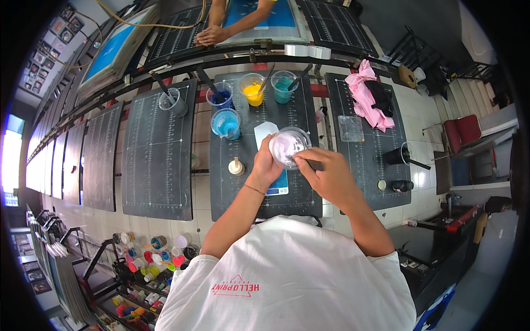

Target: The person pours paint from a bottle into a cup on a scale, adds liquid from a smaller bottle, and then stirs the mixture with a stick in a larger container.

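Note:
My left hand (266,161) is wrapped round a clear plastic cup (287,144) and tilts it, showing pale, whitish ink inside. At the cup's near right rim, my right hand (327,174) is closed in a pinch on what looks like a dark stirring stick (315,165), mostly hidden by the fingers. Below the cup lies a blue and white digital scale (278,186), partly covered by my left hand. A white sheet (265,132) shows behind that hand. A small cream tub (236,167) with a wooden stick stands left of my left wrist.
On the black board (221,196) stand cups of light blue (226,124), dark blue (220,97), yellow (253,90) and teal ink (284,88). A grey cup (174,103) is left. Pink cloth (364,94) and a black cup (397,155) lie right. Across, another person's hands (211,36) rest together.

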`<act>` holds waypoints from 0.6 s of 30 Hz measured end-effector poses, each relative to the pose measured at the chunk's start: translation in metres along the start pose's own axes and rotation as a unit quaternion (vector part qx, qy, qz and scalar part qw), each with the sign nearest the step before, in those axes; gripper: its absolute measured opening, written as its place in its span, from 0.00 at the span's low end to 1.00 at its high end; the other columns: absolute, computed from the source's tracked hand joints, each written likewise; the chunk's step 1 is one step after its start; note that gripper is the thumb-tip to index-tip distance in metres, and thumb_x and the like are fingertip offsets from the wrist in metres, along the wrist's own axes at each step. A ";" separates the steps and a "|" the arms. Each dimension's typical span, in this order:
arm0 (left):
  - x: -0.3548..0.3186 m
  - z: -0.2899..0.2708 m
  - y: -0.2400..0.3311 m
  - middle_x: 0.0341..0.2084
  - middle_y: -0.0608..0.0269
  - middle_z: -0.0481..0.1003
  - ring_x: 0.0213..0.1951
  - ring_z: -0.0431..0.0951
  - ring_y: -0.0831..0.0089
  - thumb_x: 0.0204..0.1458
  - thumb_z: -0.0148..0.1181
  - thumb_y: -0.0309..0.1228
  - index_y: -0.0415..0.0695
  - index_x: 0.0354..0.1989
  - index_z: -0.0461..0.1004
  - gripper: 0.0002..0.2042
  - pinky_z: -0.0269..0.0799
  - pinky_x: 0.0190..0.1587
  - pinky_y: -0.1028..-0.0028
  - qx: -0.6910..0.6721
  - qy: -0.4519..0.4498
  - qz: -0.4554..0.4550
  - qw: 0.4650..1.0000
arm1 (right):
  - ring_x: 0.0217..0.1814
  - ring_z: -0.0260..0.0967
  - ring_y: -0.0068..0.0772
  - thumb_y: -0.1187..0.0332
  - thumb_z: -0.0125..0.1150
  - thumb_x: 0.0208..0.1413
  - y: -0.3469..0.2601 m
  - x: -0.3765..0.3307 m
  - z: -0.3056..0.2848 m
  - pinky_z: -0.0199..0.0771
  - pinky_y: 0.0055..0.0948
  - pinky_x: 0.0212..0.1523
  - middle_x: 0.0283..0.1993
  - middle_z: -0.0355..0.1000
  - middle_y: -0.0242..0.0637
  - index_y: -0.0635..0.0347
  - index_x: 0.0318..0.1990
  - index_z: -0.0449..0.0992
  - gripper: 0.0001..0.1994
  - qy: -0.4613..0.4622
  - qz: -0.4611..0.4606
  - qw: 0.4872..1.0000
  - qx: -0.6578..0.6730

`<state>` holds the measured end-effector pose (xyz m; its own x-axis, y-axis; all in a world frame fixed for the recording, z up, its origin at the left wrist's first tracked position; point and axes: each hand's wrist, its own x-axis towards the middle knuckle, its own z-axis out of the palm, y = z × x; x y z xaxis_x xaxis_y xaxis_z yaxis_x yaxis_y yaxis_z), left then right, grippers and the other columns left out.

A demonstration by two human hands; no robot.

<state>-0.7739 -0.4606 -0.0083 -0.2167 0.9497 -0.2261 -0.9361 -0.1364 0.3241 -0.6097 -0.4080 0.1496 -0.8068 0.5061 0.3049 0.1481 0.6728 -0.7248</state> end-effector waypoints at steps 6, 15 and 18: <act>-0.001 -0.001 0.001 0.50 0.52 0.77 0.53 0.78 0.61 0.72 0.31 0.42 0.40 0.54 0.69 0.22 0.73 0.60 0.60 -0.001 -0.006 0.002 1.000 | 0.35 0.77 0.49 0.69 0.62 0.61 0.001 0.001 0.000 0.75 0.39 0.35 0.35 0.79 0.44 0.62 0.40 0.80 0.06 0.021 0.036 0.999 -0.019; -0.005 0.011 0.000 0.46 0.53 0.78 0.50 0.80 0.61 0.71 0.34 0.40 0.41 0.50 0.70 0.18 0.76 0.56 0.61 -0.007 0.027 0.008 1.000 | 0.35 0.77 0.49 0.68 0.61 0.63 -0.004 0.000 -0.001 0.75 0.39 0.36 0.36 0.79 0.45 0.62 0.40 0.81 0.07 0.086 0.066 0.994 0.001; 0.000 0.002 0.004 0.47 0.54 0.78 0.52 0.79 0.62 0.71 0.34 0.42 0.41 0.51 0.70 0.20 0.76 0.57 0.61 0.020 0.024 0.021 0.999 | 0.35 0.77 0.49 0.68 0.62 0.62 -0.001 -0.002 0.002 0.75 0.38 0.36 0.35 0.79 0.45 0.63 0.40 0.81 0.07 0.085 0.059 0.995 -0.013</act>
<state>-0.7769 -0.4603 -0.0050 -0.2687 0.9287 -0.2555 -0.9148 -0.1630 0.3696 -0.6097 -0.4108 0.1487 -0.6746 0.6652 0.3201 0.2533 0.6159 -0.7460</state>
